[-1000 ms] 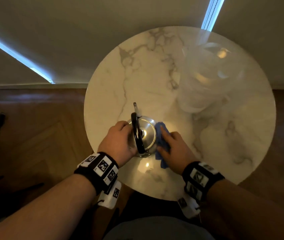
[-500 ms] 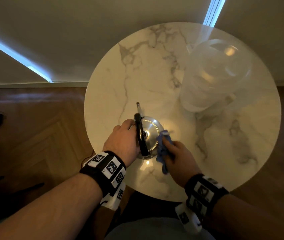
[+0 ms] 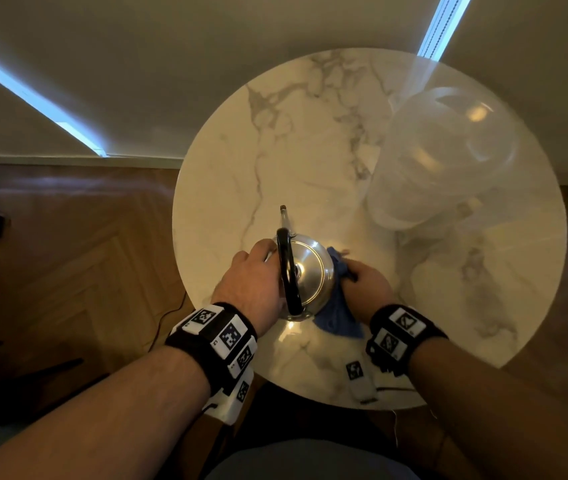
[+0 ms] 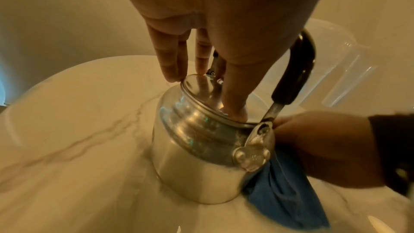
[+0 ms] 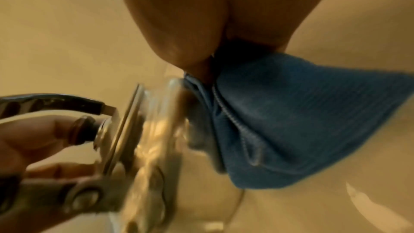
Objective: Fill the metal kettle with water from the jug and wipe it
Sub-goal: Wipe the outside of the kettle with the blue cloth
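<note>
The metal kettle (image 3: 310, 271) with its black handle (image 3: 287, 268) stands upright on the near part of the round marble table (image 3: 310, 168), spout pointing away. My left hand (image 3: 258, 258) rests on its left side; in the left wrist view its straight fingers (image 4: 172, 63) and thumb press down on the lid (image 4: 201, 91). My right hand (image 3: 351, 271) grips a bunched blue cloth (image 3: 338, 317) and holds it against the kettle's right wall. The cloth (image 4: 286, 192) hangs down to the tabletop. The clear plastic jug (image 3: 442, 157) stands at the far right.
Bare marble lies to the left of and beyond the kettle. The table's near edge (image 3: 310, 396) is just under my wrists. Wooden floor (image 3: 85, 271) with a cable surrounds the table, and a pale wall (image 3: 171, 64) is behind it.
My right hand has slid the cloth from the kettle's lid edge down its right side, so more cloth hangs towards the table. The left hand has stayed on the kettle.
</note>
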The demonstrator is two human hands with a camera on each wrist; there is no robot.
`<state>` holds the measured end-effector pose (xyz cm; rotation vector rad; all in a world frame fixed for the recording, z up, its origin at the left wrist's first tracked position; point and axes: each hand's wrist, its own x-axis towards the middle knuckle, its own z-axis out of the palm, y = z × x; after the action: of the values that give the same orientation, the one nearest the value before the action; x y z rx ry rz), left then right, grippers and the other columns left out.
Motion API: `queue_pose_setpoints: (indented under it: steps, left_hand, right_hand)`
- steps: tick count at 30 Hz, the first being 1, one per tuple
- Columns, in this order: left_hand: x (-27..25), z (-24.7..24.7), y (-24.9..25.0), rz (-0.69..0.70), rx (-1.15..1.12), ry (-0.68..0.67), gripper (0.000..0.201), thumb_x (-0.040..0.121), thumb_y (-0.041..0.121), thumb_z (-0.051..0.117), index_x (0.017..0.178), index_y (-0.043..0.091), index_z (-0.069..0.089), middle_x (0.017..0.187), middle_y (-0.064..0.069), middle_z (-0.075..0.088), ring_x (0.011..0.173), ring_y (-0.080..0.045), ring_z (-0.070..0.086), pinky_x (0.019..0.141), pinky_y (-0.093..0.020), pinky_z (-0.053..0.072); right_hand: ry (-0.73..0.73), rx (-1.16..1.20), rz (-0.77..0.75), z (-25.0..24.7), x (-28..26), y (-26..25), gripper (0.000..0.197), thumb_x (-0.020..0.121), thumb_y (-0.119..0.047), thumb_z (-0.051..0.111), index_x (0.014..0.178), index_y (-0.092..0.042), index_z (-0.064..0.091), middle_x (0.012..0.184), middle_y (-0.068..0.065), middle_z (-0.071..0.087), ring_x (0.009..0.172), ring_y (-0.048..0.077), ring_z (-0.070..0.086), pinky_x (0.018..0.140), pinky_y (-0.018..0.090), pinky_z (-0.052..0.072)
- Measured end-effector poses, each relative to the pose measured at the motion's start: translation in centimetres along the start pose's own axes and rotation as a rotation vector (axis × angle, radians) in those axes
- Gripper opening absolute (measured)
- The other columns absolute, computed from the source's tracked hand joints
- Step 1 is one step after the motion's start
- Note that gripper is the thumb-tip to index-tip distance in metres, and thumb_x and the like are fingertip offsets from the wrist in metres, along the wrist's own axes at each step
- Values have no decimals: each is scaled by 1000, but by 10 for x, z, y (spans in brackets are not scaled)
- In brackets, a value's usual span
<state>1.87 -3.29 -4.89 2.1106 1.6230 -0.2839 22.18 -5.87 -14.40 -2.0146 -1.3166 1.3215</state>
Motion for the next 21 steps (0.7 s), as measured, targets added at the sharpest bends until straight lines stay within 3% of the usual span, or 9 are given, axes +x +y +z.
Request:
queue_pose_setpoints:
  steps: [3, 5, 8, 11, 14, 16, 19, 21]
  left_hand:
    - [0, -1, 1, 6, 2, 0, 76, 85, 30, 75, 151, 22, 39, 154, 3, 34, 121, -28, 48, 99, -37, 49]
    - [0, 0, 1, 12, 5, -4, 75, 85, 29, 74, 151, 22, 40, 154, 2, 34, 121, -27, 48, 99, -36, 48]
    - [2, 2, -1, 22, 3, 8, 71, 84, 30, 74, 148, 24, 43, 151, 3, 36, 118, -26, 49, 97, -35, 49]
    - [3, 4, -2, 19, 5, 10, 70, 84, 30, 73, 147, 24, 44, 150, 3, 37, 116, -26, 50, 96, -37, 52]
    - [2, 2, 1, 16, 3, 7, 72, 85, 30, 73, 149, 23, 42, 152, 2, 36, 118, -26, 49, 98, -38, 51]
    - [1, -1, 3, 7, -10, 1, 76, 84, 29, 76, 151, 22, 40, 154, 2, 35, 121, -26, 48, 100, -36, 49]
    - [-2, -6, 5, 18, -8, 6, 78, 83, 28, 76, 151, 21, 38, 154, 1, 35, 121, -26, 48, 100, -35, 47]
    - [-4, -7, 6, 39, 6, 10, 77, 84, 28, 75, 151, 20, 38, 153, 0, 36, 120, -26, 48, 100, -33, 46]
  right_hand:
    - [-30, -8, -92, -10, 11, -15, 27, 99, -13, 50, 103, -19, 76, 88, -2, 69, 82, 14, 62, 68, 17, 41]
    - [-18, -76, -162, -11, 8, -12, 25, 94, -7, 51, 99, -16, 74, 99, 3, 70, 91, 18, 61, 75, 22, 39]
    - [-70, -106, -150, -10, -15, 10, 27, 96, -10, 50, 105, -24, 71, 102, -4, 69, 97, 15, 62, 83, 24, 39]
    - [-113, -135, -84, -13, -18, 12, 33, 101, -19, 45, 124, -30, 67, 103, -8, 70, 102, 15, 64, 84, 22, 39]
    - [-114, -60, -103, -18, 16, -20, 35, 101, -14, 47, 127, -24, 68, 114, -1, 72, 106, 15, 63, 82, 14, 42]
    - [-191, 36, -51, -20, 35, -43, 31, 102, -20, 48, 120, -30, 72, 115, 5, 74, 95, 15, 68, 77, 20, 49]
    - [-214, -83, -231, -27, 30, -59, 42, 97, -14, 42, 117, -37, 71, 115, -7, 71, 100, 10, 64, 91, 31, 51]
    - [-176, -156, -343, -33, 10, -51, 48, 92, -6, 44, 121, -33, 71, 126, -11, 65, 112, 9, 59, 100, 25, 43]
